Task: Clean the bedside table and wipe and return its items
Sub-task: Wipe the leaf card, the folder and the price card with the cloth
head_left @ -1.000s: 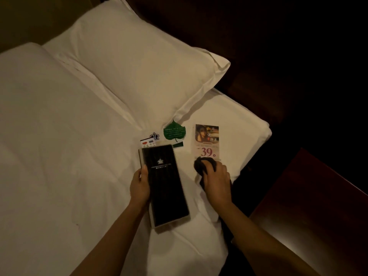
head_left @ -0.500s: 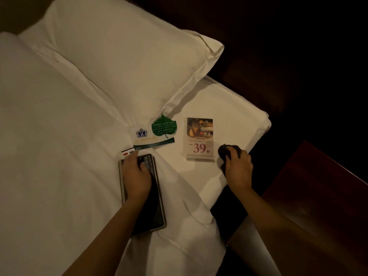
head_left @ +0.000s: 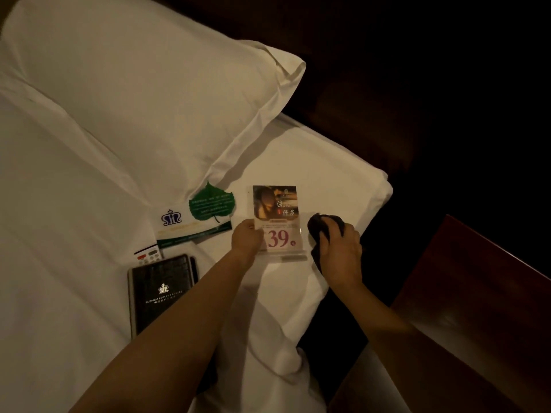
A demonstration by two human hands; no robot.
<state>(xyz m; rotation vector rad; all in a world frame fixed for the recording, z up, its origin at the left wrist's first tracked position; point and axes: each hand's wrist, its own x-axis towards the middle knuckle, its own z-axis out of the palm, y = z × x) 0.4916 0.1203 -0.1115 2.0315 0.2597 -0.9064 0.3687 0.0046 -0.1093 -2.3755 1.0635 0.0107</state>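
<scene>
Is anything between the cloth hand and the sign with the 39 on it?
Nothing visible. The right hand, holding the dark cloth, sits just right of the sign, whose left edge the left hand grips.

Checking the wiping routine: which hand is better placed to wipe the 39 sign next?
Right. The right hand already holds the dark cloth beside the acrylic sign, while the left hand steadies its edge.

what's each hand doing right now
Left hand: closed on the left edge of the sign lying on the bed.
Right hand: closed around a dark cloth, just right of the sign.
</scene>
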